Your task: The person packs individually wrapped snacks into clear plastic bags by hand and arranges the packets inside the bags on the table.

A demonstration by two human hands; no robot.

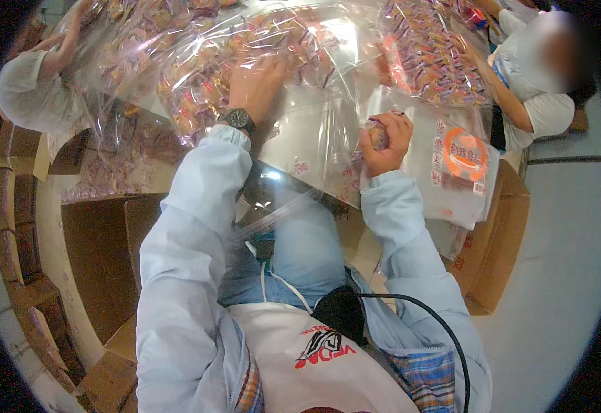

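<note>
My left hand [259, 85], with a black wristwatch [238, 120] at its wrist, reaches under the clear film of a large plastic bag [305, 111]. Rows of small wrapped snacks [197, 106] lie beside and beyond it in the bag. Glare and film blur its fingertips, so its grip is unclear. My right hand [396, 142] is curled around one individually wrapped snack [377, 135], held above the bag's near right side. Just right of that hand lies a stack of flat clear bags [440, 191] with orange and red print.
Open cardboard boxes stand below the table at left [99, 258] and right [491, 242]. Another person in white [522, 103] handles a filled bag [429, 57] at right. A second person's sleeve [42, 103] shows at left. A black cable [442, 325] crosses my right sleeve.
</note>
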